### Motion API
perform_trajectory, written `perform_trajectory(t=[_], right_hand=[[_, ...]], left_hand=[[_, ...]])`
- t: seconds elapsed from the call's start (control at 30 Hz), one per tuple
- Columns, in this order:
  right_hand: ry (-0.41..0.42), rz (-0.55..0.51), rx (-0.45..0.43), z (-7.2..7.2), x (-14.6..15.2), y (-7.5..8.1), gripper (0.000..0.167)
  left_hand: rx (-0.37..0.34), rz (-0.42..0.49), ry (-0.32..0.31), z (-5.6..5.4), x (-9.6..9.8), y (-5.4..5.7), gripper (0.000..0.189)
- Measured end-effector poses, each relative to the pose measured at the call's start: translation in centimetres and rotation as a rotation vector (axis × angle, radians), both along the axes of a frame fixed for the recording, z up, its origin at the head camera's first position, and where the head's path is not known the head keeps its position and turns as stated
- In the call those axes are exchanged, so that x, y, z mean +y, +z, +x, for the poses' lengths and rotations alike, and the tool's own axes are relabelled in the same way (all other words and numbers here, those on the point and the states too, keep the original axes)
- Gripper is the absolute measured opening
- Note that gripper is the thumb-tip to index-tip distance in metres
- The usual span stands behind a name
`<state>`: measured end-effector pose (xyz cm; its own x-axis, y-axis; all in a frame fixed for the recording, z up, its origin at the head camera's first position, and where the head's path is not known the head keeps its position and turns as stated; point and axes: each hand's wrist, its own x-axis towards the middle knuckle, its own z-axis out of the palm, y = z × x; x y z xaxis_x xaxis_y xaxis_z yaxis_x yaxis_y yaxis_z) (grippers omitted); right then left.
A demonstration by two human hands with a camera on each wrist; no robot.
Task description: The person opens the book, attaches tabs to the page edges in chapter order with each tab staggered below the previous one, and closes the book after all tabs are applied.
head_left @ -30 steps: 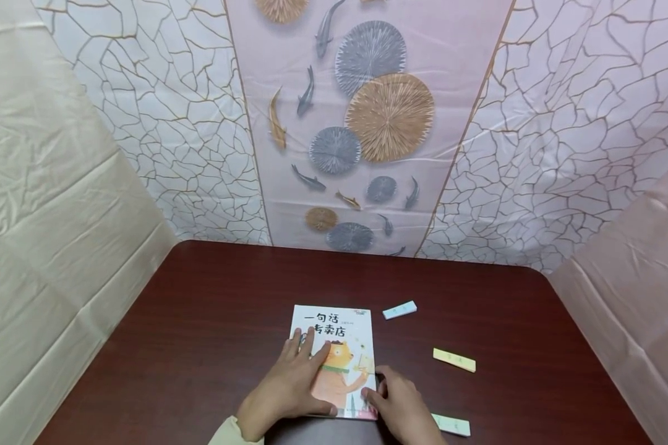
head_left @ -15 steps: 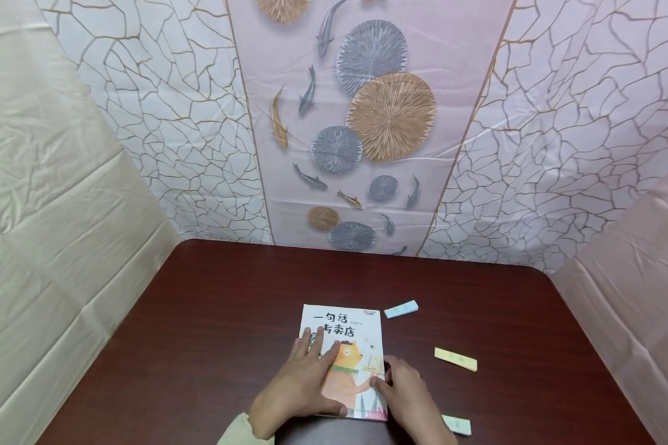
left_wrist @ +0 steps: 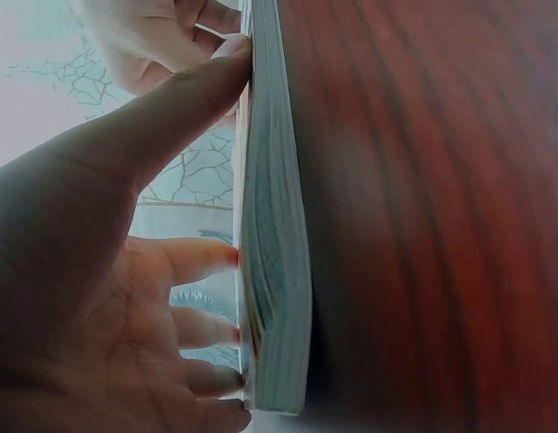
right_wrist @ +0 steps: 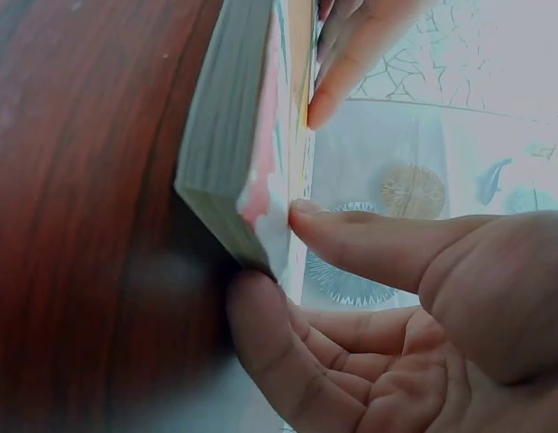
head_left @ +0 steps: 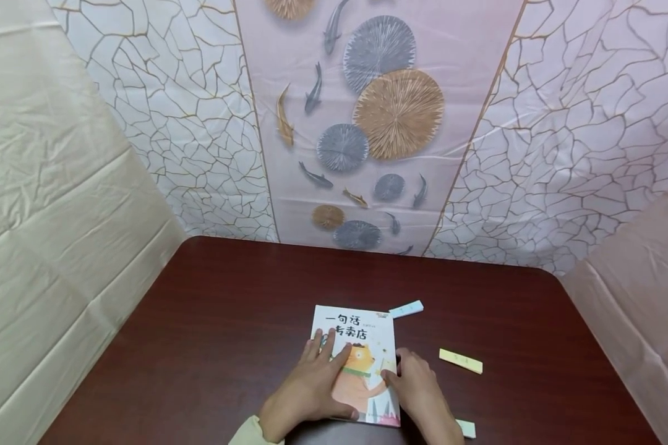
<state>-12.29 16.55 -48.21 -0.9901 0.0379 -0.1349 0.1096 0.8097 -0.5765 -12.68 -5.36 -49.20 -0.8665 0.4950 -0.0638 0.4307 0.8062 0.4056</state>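
A picture book (head_left: 362, 389) with a white cover and an orange animal drawing lies flat on the dark red table. My left hand (head_left: 312, 383) rests on the cover's left half, its fingers spread. In the left wrist view, the fingertips and thumb of the left hand (left_wrist: 107, 225) touch the cover beside the page block (left_wrist: 283, 271). My right hand (head_left: 420, 389) grips the book's right edge. The right wrist view shows its thumb (right_wrist: 351, 239) on the cover and its curled fingers (right_wrist: 279, 352) at the edge, reaching toward the underside.
A pale blue paper strip (head_left: 407, 308) lies against the book's top right corner. To the right is a yellow strip (head_left: 461, 361), and a pale green strip (head_left: 467, 428) lies partly hidden by the right wrist. The brown table (head_left: 200, 346) meets patterned cloth walls (head_left: 211, 123).
The book has slid to the right across the table with both hands on it. Its top right corner now reaches the blue strip. My right wrist hides more of the green strip.
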Motion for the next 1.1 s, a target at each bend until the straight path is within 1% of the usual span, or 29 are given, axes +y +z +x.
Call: perform_trajectory(t=[0.23,0.47,0.63,0.87,0.97,1.03,1.1], right_hand=[[-0.039,0.028,-0.05,0.0,-0.1,0.3,0.031],[-0.081,0.112,-0.065,0.4,-0.7,0.7,0.034],[-0.092,0.173,-0.039,0.9,-1.2,1.0,0.041],[-0.09,0.213,0.031,1.4,-1.4,1.3,0.042],[-0.086,0.211,0.036,1.4,-1.3,1.3,0.041],[-0.086,0.188,0.032,1.3,-1.2,1.2,0.039],[-0.09,0.144,0.029,1.2,-1.0,1.2,0.033]], left_hand=[[-0.014,0.019,0.012,0.4,0.4,-0.2,0.115],[-0.02,0.058,0.026,0.5,0.7,-0.5,0.115],[-0.022,0.074,0.041,0.6,0.8,-0.5,0.116],[-0.04,0.065,0.053,0.5,1.1,-0.5,0.116],[-0.04,0.038,0.054,0.4,1.3,-0.4,0.114],[-0.021,-0.006,0.056,0.4,1.5,-0.1,0.109],[0.015,-0.074,0.055,0.5,1.7,0.3,0.103]])
